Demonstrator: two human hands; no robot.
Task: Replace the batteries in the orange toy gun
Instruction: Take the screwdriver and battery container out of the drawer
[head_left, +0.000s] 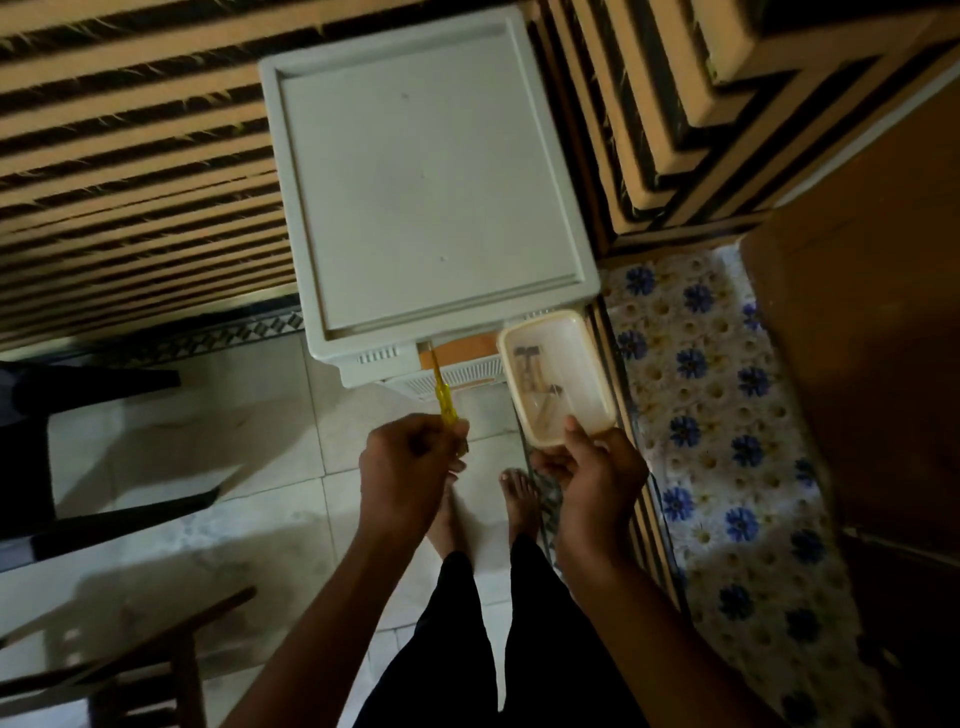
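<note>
While I stand barefoot on the tiled floor (270, 457) in front of the grey plastic drawer unit (426, 197), both of my hands are busy with what I judge are the supplies for the job. My left hand (410, 467) has its fingers (457, 441) curled tight round the handle of a yellow screwdriver (445, 397), whose shaft points up and away from me toward the unit's front edge. I hold it like that, I think, so the tip stays clear of my body while I carry it. My right hand (592, 467) grips the near end of a translucent plastic container (558, 374), thumb on top and fingers underneath, tilted so its far end hangs just in front of the unit's corner. Holding it by one end leaves its contents visible: through the cloudy lid I make out a few small brownish and dark pieces, possibly batteries, but they are too blurred for me to say.

An orange patch (462, 349) shows at the front of the unit, just below its top, beside the screwdriver's tip. That may be the orange toy gun lying in a drawer, but I cannot tell. The unit's top surface carries nothing. A flowered cloth (727, 415) lies to my right.
</note>
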